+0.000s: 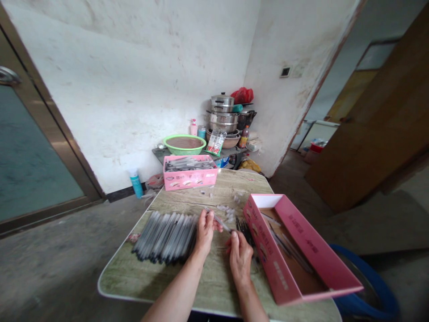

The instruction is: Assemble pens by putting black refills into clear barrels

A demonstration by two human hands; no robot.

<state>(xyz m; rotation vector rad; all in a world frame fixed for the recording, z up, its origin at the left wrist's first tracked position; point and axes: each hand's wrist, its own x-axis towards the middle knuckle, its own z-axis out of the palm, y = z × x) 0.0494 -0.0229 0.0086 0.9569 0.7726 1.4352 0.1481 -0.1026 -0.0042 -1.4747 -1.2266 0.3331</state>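
Between my two hands a clear pen [220,220] is held at a slant above the table. My left hand [205,230] pinches its upper end, and my right hand [239,248] grips the lower end near a dark tip. Left of my left hand lies a layered row of clear pens [167,237] with dark ends toward me. Small whitish pieces [228,213] are scattered beyond my hands. A bunch of thin black parts [244,230] lies beside my right hand, against the pink box [268,250], which holds a few loose pens or refills.
Another pink box [191,180], full of pens, stands at the far edge of the wooden table [140,279]. Behind it are a green basin [184,151], stacked steel pots [224,120] and a bottle [244,136]. A blue round rim [382,286] shows below the right box.
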